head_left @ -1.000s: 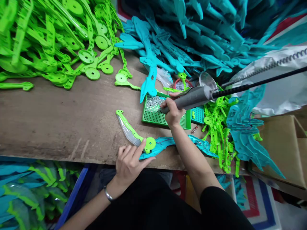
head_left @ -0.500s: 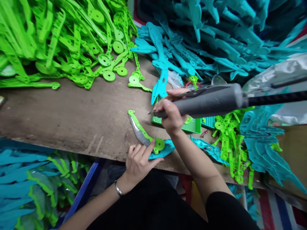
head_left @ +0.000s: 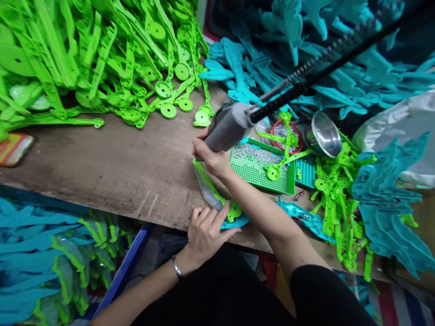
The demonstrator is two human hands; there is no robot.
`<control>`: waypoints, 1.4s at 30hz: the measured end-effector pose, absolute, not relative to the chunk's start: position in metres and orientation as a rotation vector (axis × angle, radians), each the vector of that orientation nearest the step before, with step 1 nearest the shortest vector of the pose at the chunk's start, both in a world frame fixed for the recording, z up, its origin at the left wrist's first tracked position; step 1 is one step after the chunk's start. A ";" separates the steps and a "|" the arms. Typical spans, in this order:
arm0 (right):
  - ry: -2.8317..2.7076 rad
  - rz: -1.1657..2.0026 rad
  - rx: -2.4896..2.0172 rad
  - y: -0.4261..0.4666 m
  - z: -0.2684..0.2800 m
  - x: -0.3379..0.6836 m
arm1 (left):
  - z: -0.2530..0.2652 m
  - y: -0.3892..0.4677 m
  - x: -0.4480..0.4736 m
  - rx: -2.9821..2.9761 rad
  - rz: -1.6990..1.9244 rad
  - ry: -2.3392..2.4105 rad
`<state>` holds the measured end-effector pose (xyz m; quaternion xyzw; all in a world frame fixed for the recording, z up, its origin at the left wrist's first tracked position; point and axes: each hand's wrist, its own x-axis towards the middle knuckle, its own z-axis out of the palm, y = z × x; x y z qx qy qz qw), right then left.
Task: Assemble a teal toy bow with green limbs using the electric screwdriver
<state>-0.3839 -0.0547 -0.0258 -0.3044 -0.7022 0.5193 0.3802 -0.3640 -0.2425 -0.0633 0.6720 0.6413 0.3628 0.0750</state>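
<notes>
My right hand (head_left: 215,159) is wrapped around a grey electric screwdriver (head_left: 227,129), which stands tilted with its lower end at the far tip of a curved plastic piece. The bit's contact point is hidden behind my fingers. This curved plastic piece (head_left: 215,189) has a green frame, a clear grey blade-like part and a teal section underneath. My left hand (head_left: 206,230) holds it against the table near its round green end, index finger on top and thumb along the near side. My right forearm passes close to that round end.
A green perforated tray (head_left: 261,174) holds small metal screws. Beyond it are a red basket (head_left: 295,136) and a metal bowl (head_left: 322,135). Green parts (head_left: 102,59) and teal parts (head_left: 340,86) are heaped behind. The screwdriver's coiled cable (head_left: 312,68) runs to the upper right.
My right hand has brought the screwdriver left and down to the curved piece's far end, tipping it more upright. My left hand keeps its hold. The whole view has shifted slightly.
</notes>
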 end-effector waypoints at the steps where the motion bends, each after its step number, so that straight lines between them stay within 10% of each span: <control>1: -1.816 1.323 -0.774 -0.053 -0.027 -0.386 | -0.064 -0.243 -0.364 2.018 1.088 1.923; 19: -1.436 1.084 -0.956 -0.082 0.044 -0.213 | -0.068 -0.238 -0.377 2.316 1.001 2.017; 42: -1.529 0.411 -1.601 -0.160 -0.005 -0.006 | -0.047 -0.197 -0.401 2.843 0.381 1.575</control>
